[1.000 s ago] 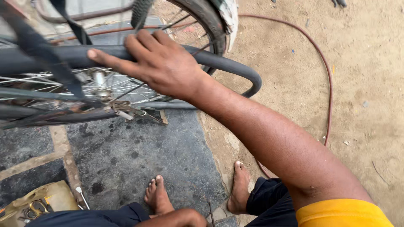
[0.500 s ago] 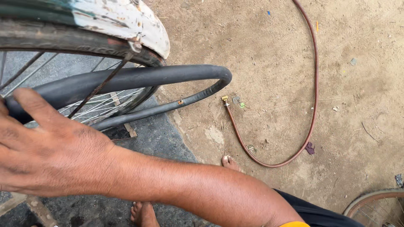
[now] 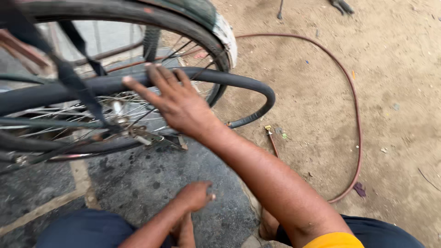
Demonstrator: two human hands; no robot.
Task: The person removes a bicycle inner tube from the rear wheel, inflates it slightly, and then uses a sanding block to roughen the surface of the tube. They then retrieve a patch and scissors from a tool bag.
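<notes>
The right hand (image 3: pixel 177 102) reaches far and left across the wheel (image 3: pixel 115 27), fingers spread and laid flat against the black inner tube (image 3: pixel 239 82), touching it rather than clamped around it. The left hand (image 3: pixel 195 195) hangs low and near, above the dark pavement (image 3: pixel 151 183), loosely curled and holding nothing that can be seen. The tube hangs out of the wheel, running from the far left across the spokes (image 3: pixel 59 115) and bulging right in a rounded loop over the sandy ground (image 3: pixel 390 115). It looks partly inflated, so it should be light, soft and springy, bending easily but prone to slipping off the rim and to kinking at a tight fold. Rubber this thin likely punctures on sharp spoke ends or grit, so it is probably best gripped around its round body with a full palm, near the free loop on the right, away from the spokes. A reddish hose (image 3: pixel 353 115) curves over the sand to the right, its brass end (image 3: pixel 268 130) lying just beside the loop.
</notes>
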